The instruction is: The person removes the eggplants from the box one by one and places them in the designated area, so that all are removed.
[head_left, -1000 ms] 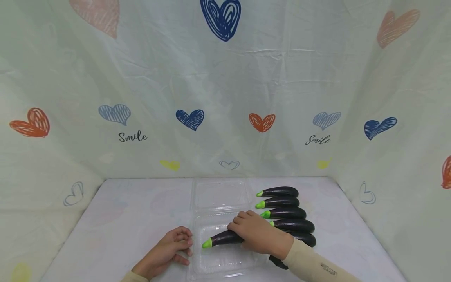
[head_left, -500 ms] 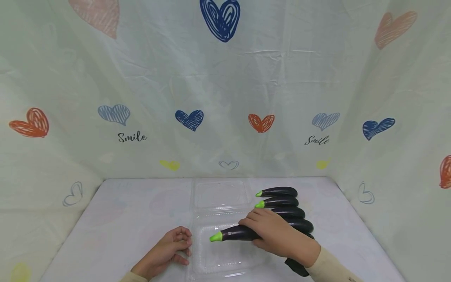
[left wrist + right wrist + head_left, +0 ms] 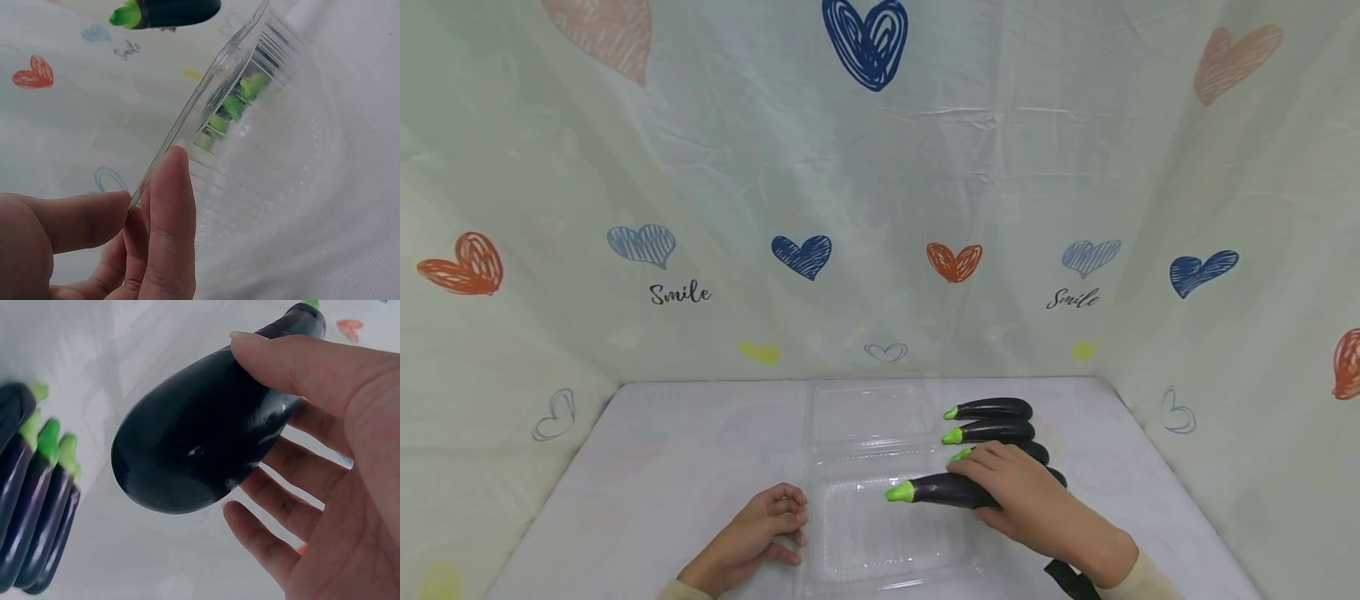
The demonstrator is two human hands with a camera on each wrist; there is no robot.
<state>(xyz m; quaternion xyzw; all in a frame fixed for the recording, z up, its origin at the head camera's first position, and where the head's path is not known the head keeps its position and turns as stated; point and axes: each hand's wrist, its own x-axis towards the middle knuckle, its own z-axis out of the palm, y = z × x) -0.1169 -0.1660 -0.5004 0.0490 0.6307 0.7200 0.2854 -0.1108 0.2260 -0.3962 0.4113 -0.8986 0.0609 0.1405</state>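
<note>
My right hand (image 3: 1022, 500) grips a dark purple eggplant (image 3: 943, 490) with a bright green stem end pointing left, over the right part of a clear plastic clamshell container (image 3: 850, 575). In the right wrist view the thumb lies along one side of the eggplant (image 3: 194, 437), with the fingers (image 3: 281, 500) on the other. My left hand (image 3: 760, 533) is at the container's left edge. The left wrist view shows its thumb and fingers pinching the clear rim (image 3: 169, 140). The container lies open, its lid (image 3: 868, 414) flat behind the base.
Several more eggplants lie in a row to the right of the container, the farthest eggplant (image 3: 996, 408) near the back; my right hand partly hides the nearer ones. A black strap (image 3: 1071, 579) hangs under the right wrist. A heart-printed curtain (image 3: 880, 183) stands behind the white table (image 3: 685, 450).
My right hand has moved right with the eggplant, from the middle of the container base toward its right side and the row. The left hand stays at the left rim.
</note>
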